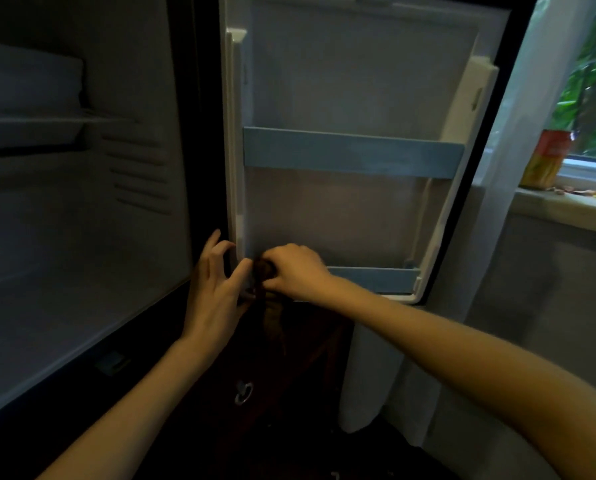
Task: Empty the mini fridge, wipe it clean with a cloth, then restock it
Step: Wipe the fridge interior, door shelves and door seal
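Judged as the wiping step, with emptying done and restocking yet to come. Nothing stored in sight in the mini fridge point(81, 237), left of the lower door rail point(372, 279), nor in the door point(341, 81) above that rail. At the rail's left end: right hand point(294, 268) curled tight round a dark cloth point(265, 271), bunched against the door's bottom corner, its tail hanging below the rail. Just left of that: left hand point(216, 289) spread, fingers loosely bent, holding nothing. Next, probably: drag the cloth rightward along the rail, pressing firmly into its corners.
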Motion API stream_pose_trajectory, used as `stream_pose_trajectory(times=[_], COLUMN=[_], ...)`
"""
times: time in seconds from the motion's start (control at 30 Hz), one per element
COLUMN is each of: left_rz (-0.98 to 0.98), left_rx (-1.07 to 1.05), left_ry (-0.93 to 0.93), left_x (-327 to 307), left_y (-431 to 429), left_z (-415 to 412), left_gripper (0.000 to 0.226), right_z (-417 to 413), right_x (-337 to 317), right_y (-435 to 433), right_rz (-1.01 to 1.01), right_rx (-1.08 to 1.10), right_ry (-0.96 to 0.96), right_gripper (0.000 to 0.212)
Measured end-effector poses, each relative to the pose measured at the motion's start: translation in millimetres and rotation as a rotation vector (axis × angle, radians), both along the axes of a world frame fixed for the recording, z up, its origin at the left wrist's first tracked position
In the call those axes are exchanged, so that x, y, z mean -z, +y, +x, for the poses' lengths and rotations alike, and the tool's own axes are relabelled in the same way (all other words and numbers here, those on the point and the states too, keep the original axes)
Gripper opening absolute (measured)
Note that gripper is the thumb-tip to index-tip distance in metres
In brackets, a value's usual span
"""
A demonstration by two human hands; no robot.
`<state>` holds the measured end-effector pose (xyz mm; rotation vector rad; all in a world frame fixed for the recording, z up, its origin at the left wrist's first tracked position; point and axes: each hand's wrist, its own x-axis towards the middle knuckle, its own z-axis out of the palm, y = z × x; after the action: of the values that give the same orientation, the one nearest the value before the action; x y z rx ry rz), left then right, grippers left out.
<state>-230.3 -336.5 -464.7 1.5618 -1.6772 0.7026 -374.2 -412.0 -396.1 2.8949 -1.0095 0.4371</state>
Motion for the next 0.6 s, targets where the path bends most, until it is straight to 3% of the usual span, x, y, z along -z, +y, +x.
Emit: stream_pose_trajectory(times=[0.13, 0.27, 0.43, 0.6], left_rz=[0.011, 0.061, 0.051, -0.026], left_rx=[-0.005, -0.046, -0.112, -0.118], left_ry=[-0.001, -0.029, 0.002, -0.037], left_x=[0.1, -1.8, 0.9, 7.0], left_y=[3.4, 5.7, 11.3, 17.1], left_z=[2.2, 2.4, -12.9, -34.4], left_gripper=[0.059, 0.065, 0.068, 0.072], right_z=[4.3, -38.4, -149.6, -154.6], right_x=[13.3, 6.0, -16.9, -49.3], right_y=[5.1, -0.3, -14.4, -11.6], right_rz=[-0.087, -0.076, -0.07, -0.235], right_rx=[0.029, 0.024, 0.163, 0.092], right_ry=[-0.107, -0.044, 0.256, 0.705], right_gripper=[0.035, 0.044, 0.051, 0.045])
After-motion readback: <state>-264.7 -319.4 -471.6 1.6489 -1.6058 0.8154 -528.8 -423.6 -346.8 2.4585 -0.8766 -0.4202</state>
